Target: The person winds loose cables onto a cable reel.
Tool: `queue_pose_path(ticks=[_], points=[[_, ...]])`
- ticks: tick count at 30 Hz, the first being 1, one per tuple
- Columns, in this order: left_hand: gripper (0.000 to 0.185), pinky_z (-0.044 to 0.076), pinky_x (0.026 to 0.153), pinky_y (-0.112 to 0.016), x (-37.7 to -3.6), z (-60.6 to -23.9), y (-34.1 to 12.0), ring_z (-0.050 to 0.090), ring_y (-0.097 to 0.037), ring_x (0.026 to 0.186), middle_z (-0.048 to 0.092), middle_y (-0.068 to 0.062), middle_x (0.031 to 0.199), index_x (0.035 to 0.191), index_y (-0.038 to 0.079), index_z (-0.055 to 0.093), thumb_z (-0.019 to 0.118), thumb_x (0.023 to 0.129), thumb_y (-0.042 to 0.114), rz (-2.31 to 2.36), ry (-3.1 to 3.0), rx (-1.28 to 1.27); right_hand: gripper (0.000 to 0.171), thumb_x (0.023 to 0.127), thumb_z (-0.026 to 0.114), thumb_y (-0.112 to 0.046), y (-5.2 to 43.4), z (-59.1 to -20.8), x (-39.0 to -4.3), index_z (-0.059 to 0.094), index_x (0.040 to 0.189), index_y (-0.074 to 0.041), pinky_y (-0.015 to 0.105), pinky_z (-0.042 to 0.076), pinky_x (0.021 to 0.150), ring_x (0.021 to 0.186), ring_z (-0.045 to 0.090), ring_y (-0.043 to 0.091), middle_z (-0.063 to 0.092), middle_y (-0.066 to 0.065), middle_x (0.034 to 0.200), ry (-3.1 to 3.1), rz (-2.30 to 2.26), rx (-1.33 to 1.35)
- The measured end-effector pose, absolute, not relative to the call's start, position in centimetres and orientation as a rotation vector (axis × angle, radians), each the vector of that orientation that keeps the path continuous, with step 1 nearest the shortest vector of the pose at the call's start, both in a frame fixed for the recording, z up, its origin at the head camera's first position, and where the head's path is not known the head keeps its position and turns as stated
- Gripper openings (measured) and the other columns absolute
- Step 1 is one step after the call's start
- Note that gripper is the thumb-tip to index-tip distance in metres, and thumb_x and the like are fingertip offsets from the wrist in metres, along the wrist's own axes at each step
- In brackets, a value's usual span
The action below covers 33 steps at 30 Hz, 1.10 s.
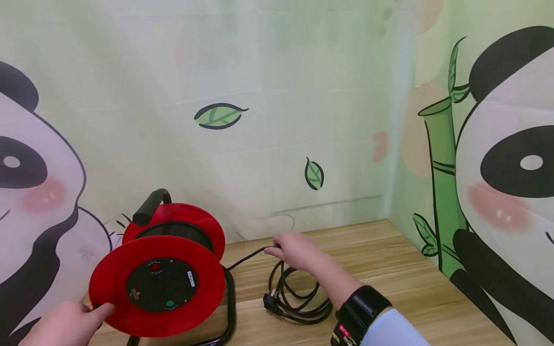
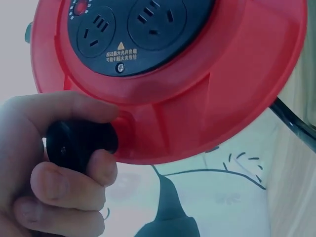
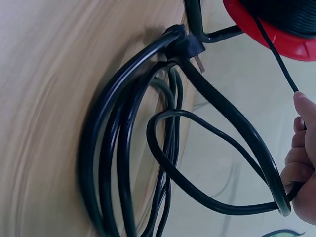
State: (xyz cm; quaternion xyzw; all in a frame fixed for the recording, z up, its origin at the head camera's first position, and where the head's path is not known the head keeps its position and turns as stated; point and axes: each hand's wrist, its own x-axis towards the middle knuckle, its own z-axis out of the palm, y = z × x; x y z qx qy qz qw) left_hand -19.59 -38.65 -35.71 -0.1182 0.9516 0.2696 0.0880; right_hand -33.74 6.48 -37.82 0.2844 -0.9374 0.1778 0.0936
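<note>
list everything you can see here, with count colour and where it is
cable reel: 1, red flanges with a black socket face, on a black frame at the table's left end
crank knob: 1, black, on the reel's front flange near its rim
cable: 1, black, loose loops on the table right of the reel, one strand running back to the drum
plug: 1, black, at the left of the loops
table: 1, light wood, against the panda backdrop
left hand: grips the crank knob
right hand: pinches the cable above the loops; black wrist band
</note>
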Motion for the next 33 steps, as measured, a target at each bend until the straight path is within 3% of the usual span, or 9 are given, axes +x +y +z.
queue_pose_path(ticks=[10,14,21,26,33], points=[[0.08,0.05,0.057,-0.039,-18.3,-33.2,-36.4,0.057,-0.027,0.067,0.071,-0.015,0.083,0.108,-0.014,0.064,0.035,0.102,0.061,0.827,2.951,-0.457,0.035,0.103,0.058,-0.044,3.3,-37.1,-32.8,0.056,0.078,-0.019,0.025,0.042,0.054,0.056,0.048,0.008,0.05,-0.008,0.064,-2.776,0.453,0.951],[0.09,0.045,0.055,-0.037,-18.0,-32.8,-34.4,0.055,-0.027,0.063,0.07,-0.016,0.078,0.102,-0.012,0.066,0.032,0.098,0.071,0.877,3.077,-0.573,0.033,0.102,0.059,-0.042,1.7,-36.9,-32.4,0.055,0.078,-0.02,0.025,0.041,0.055,0.057,0.048,0.008,0.05,-0.008,0.064,-2.775,0.407,0.983],[0.076,0.049,0.053,-0.037,-18.4,-32.8,-31.9,0.061,-0.026,0.058,0.071,-0.016,0.076,0.094,-0.005,0.067,0.046,0.096,0.068,1.111,3.309,-0.705,0.031,0.102,0.06,-0.042,-0.1,-37.2,-32.2,0.056,0.079,-0.022,0.025,0.041,0.053,0.056,0.05,0.008,0.053,-0.01,0.063,-2.743,0.315,1.013],[0.067,0.053,0.052,-0.042,-18.6,-33.0,-31.5,0.061,-0.028,0.058,0.071,-0.02,0.076,0.084,-0.003,0.066,0.046,0.1,0.058,1.08,3.413,-0.702,0.03,0.101,0.062,-0.04,-0.5,-37.5,-32.3,0.057,0.08,-0.021,0.024,0.04,0.052,0.057,0.05,0.007,0.052,-0.011,0.064,-2.728,0.291,1.007],[0.064,0.053,0.053,-0.046,-18.7,-33.1,-31.6,0.062,-0.031,0.059,0.07,-0.023,0.076,0.082,-0.004,0.065,0.045,0.101,0.054,1.059,3.436,-0.722,0.024,0.101,0.064,-0.036,-0.3,-37.8,-32.3,0.062,0.084,-0.019,0.023,0.043,0.055,0.06,0.052,0.005,0.054,-0.012,0.068,-2.724,0.319,1.007]])
